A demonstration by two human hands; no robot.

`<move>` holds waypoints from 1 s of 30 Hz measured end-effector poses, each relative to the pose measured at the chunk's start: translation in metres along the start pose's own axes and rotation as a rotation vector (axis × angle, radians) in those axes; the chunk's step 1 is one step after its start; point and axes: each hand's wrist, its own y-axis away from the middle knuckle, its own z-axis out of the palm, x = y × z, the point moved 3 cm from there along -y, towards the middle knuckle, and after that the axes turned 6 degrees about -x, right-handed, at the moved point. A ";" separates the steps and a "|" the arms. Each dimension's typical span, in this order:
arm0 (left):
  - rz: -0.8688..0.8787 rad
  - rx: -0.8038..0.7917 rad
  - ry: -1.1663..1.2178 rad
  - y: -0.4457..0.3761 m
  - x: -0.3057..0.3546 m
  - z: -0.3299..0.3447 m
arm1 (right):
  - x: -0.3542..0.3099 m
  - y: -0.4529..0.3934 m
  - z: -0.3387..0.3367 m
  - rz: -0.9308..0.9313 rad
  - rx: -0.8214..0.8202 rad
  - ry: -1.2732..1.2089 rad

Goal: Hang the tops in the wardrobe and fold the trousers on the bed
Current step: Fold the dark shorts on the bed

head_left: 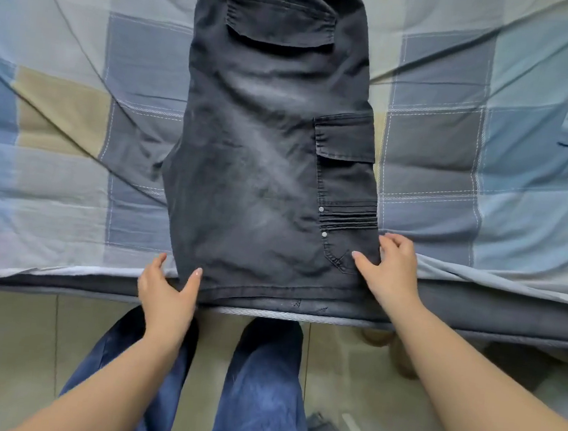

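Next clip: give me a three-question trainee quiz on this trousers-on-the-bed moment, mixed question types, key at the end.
1. True or false: the dark cargo trousers lie flat on the checked bedspread, running away from the person.
2. Multiple choice: where is the right hand?
A. On the far end of the trousers
B. At the near right corner of the trousers, below the side pocket
C. On the floor
3. Fill in: the left hand sits at the near ____ corner of the trousers, at the bed's edge.

Key
1. true
2. B
3. left
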 end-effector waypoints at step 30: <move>0.020 -0.452 0.051 -0.009 -0.039 -0.028 | 0.029 0.048 0.029 0.288 -0.413 -0.251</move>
